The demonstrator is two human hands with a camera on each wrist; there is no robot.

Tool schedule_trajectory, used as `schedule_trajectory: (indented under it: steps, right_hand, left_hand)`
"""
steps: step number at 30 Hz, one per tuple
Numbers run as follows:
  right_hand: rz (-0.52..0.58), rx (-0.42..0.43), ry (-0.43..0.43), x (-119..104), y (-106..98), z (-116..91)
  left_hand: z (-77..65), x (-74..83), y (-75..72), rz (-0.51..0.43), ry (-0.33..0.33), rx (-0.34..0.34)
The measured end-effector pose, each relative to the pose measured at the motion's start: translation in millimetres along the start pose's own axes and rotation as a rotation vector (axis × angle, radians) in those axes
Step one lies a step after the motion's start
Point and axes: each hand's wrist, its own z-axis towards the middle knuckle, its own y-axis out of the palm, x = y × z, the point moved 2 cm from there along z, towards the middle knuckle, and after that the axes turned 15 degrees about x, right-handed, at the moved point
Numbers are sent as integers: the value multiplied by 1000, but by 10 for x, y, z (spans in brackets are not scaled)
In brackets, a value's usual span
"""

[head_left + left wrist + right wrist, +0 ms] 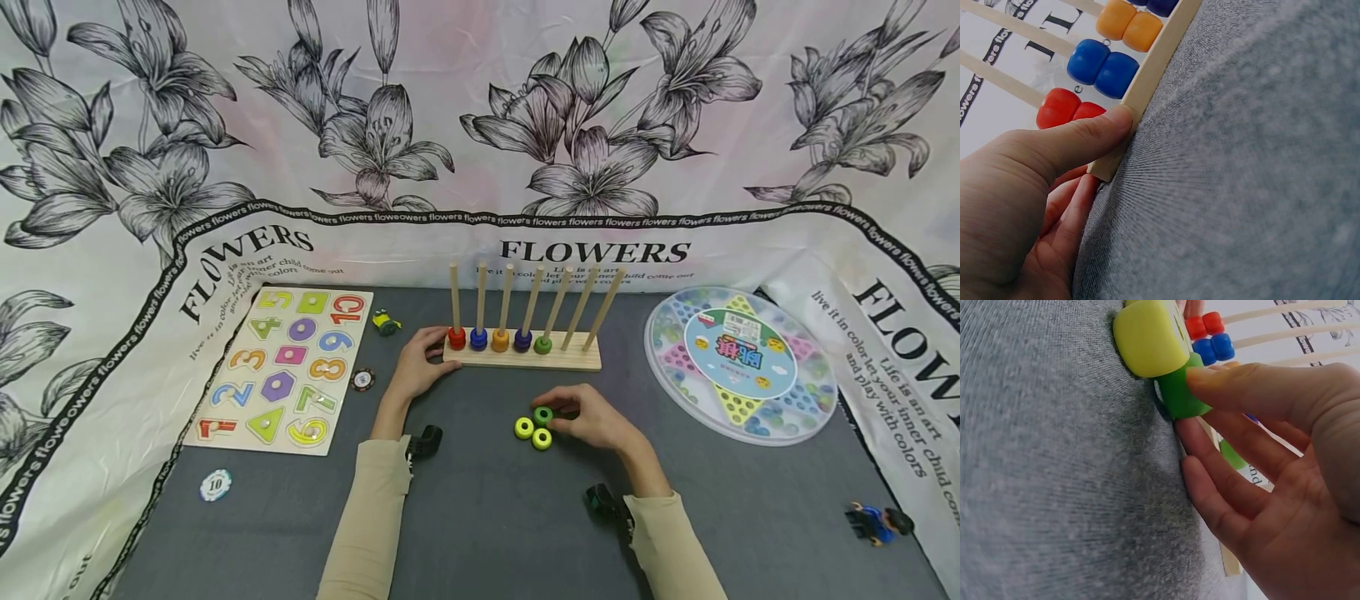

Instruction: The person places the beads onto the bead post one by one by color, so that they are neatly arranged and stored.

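Note:
A wooden peg stand (pixel 573 354) with a row of upright pegs stands at the table's middle. Red (pixel 457 338), blue (pixel 478 339), orange (pixel 500 340), purple (pixel 522 341) and green (pixel 543 345) beads sit at the foot of its pegs; the two rightmost pegs are bare. My left hand (pixel 422 364) grips the stand's left end, thumb on the base in the left wrist view. With thumb and fingers, my right hand (pixel 592 418) pinches a loose green bead (pixel 1180 390) on the cloth. Two yellow beads (pixel 524 428) lie against it.
Left lies a number and shape board (pixel 281 367), with a small green-yellow toy (pixel 386 322), a dark chip (pixel 363 380) and a pale chip (pixel 216 485) around it. A round game box (pixel 742 367) lies right, a small figure (pixel 877 523) nearer the front.

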Motion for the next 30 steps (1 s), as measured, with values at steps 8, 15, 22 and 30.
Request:
schedule_trajectory:
  steps: [8, 15, 22, 30]
  right_hand:
    - [20, 183, 33, -109, -110, 42]
    - [48, 428, -8, -389, -315, 172]
    - [113, 642, -150, -913, -510, 258]
    - [278, 957, -266, -1104, -614, 406]
  left_hand:
    - [0, 15, 9, 1, -16, -4]
    - [-9, 30, -3, 6, -15, -3]
    - [-11, 10, -7, 3, 3, -1]
    - [-13, 18, -7, 12, 6, -5]
